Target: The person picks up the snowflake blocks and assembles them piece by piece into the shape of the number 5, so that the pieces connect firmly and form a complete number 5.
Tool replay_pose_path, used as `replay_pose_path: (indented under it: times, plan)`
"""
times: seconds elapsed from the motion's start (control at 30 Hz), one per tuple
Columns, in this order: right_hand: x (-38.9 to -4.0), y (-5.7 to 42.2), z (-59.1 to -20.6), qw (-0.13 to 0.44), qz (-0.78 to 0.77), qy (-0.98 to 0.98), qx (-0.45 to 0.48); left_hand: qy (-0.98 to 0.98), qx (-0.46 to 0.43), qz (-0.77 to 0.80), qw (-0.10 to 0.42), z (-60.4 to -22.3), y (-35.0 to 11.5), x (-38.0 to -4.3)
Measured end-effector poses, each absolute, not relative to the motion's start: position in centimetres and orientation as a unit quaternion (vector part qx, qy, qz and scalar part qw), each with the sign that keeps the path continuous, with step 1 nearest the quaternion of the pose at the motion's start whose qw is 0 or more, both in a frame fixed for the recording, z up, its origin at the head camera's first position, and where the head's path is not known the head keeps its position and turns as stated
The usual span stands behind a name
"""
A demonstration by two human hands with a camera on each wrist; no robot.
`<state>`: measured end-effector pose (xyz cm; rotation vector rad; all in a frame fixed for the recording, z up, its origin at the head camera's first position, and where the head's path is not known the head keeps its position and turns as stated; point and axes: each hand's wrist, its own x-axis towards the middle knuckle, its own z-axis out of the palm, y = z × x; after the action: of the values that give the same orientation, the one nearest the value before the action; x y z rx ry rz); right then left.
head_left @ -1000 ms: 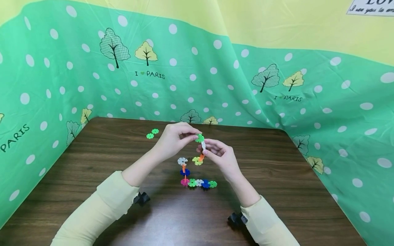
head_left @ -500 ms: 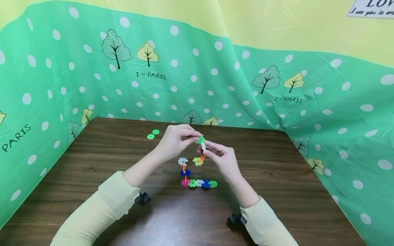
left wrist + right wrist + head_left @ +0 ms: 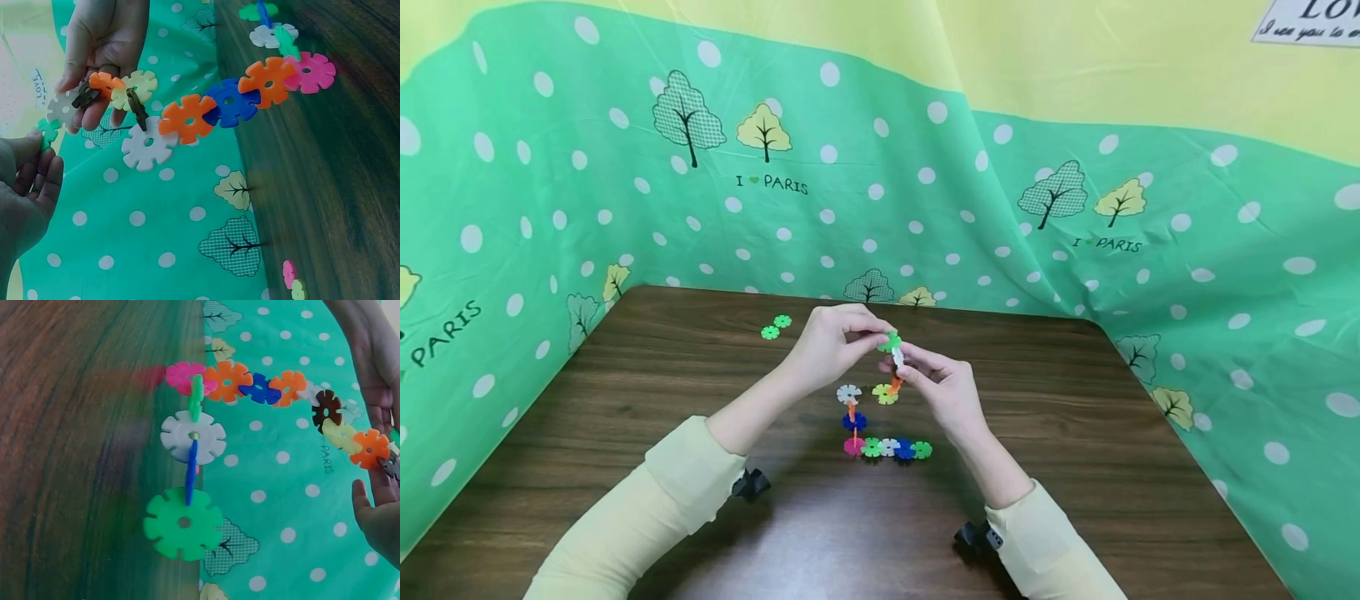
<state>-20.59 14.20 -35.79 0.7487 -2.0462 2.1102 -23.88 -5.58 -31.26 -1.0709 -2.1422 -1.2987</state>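
Note:
My left hand (image 3: 835, 346) pinches a green snowflake disc (image 3: 892, 341) between thumb and fingers. The disc's edge meets a white disc (image 3: 898, 358) at the far end of a chain of interlocking snowflake discs. My right hand (image 3: 942, 392) holds this end of the chain between thumb and fingers. From there, an orange disc (image 3: 369, 449), a yellow disc (image 3: 885, 394), a brown disc (image 3: 327, 412) and a white disc (image 3: 848, 394) follow. The chain runs on through orange and blue discs (image 3: 854, 422) to a pink disc (image 3: 854, 447), then a row ending in a green disc (image 3: 921, 450).
Two loose green discs (image 3: 771, 332) lie near the back left of the dark wooden table (image 3: 647, 383). A green and yellow printed cloth (image 3: 865, 208) hangs behind and along both sides. Small black devices (image 3: 751, 484) sit at both wrists.
The green disc in my left hand has tilted flatter and come down slightly against the white disc. My right fingers have drawn in a little around the chain. The rest of the chain keeps its shape.

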Motion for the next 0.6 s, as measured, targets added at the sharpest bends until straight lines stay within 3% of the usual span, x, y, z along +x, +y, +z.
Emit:
replay_pose_path:
  times: [0.4,0.6]
  plan:
    - [-20.3,14.4,-35.1,0.006,0.701,-0.677,0.224,-0.778,-0.363,-0.476,0.193,-31.1,-5.6,-23.5]
    - [-20.3,14.5,-34.8,0.036,0.693,-0.682,0.231,-0.777,-0.348,-0.486,0.197,-31.2,-5.5,-23.5]
